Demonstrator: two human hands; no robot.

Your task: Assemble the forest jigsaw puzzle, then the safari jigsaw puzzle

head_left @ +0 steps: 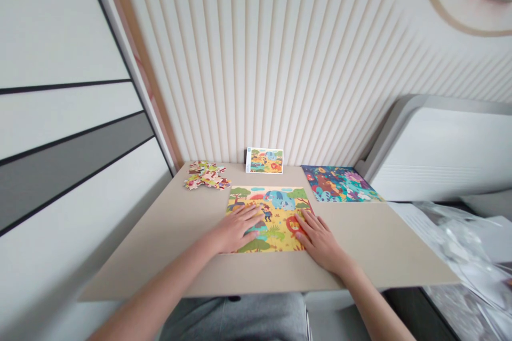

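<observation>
A jigsaw puzzle (276, 221) with a yellow safari scene lies flat in front of me; elephants, a lion and a crocodile show on it. My left hand (239, 229) rests on its left side with the fingers stretched out. On the right side, over the lion's edge, my right hand (319, 237) lies flat with fingers spread. Neither hand holds anything. Behind the puzzle a small picture card (264, 161) with the same scene leans upright. Parts of the puzzle are hidden under both hands.
A heap of loose puzzle pieces (206, 176) sits at the table's back left. At the back right lies a dark blue puzzle (340, 184). The beige table (160, 256) meets a ribbed wall (256, 64). Plastic bags (460, 240) and papers are off its right edge.
</observation>
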